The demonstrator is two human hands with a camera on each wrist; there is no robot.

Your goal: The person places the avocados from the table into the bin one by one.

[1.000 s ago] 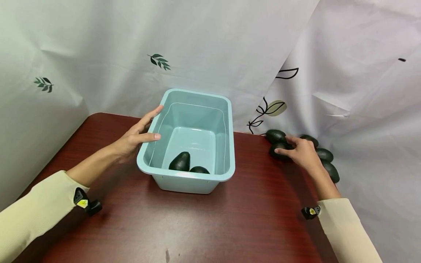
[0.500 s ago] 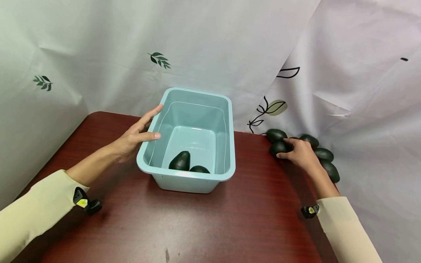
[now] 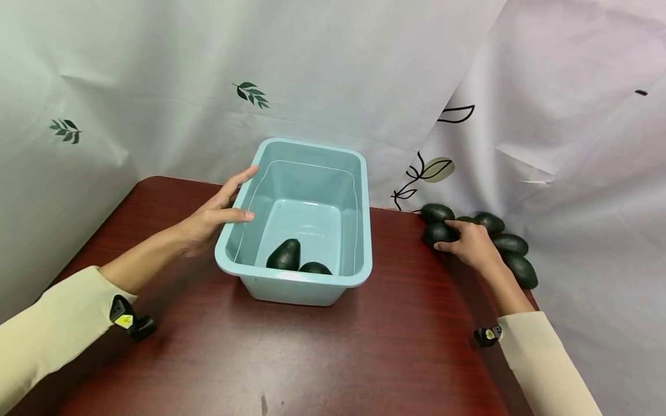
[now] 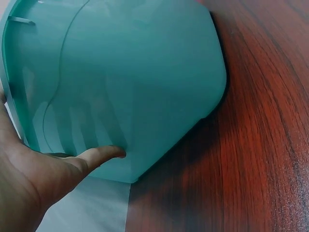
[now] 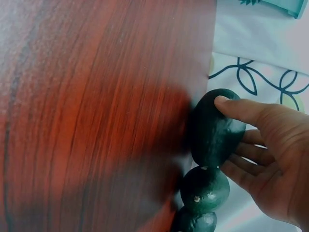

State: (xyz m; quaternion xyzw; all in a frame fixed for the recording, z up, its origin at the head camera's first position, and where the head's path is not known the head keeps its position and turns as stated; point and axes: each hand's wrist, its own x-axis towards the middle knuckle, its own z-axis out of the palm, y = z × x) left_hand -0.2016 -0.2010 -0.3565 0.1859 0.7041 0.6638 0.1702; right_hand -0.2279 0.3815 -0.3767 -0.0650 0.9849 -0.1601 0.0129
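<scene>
So, left wrist camera (image 3: 141,328): yellow label (image 3: 125,321), markings too small to read.
Left hand (image 3: 205,225): thumb inside, fingers outside, clamped on the left wall of the blue tub (image 3: 295,292).
Tub contents: two avocados (image 3: 284,256) at the near end.
Right hand (image 3: 473,242): thumb and fingers clamped on one avocado (image 5: 215,128), at the back right of the bench (image 3: 411,323).
Right wrist camera (image 3: 485,337): yellow label (image 3: 489,334), unreadable.
Other avocados (image 3: 510,244): clustered near that hand.

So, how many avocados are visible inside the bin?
2: left avocado and right avocado, both partly hidden, side by side at the near end of the bin. More may be hidden there.
</scene>
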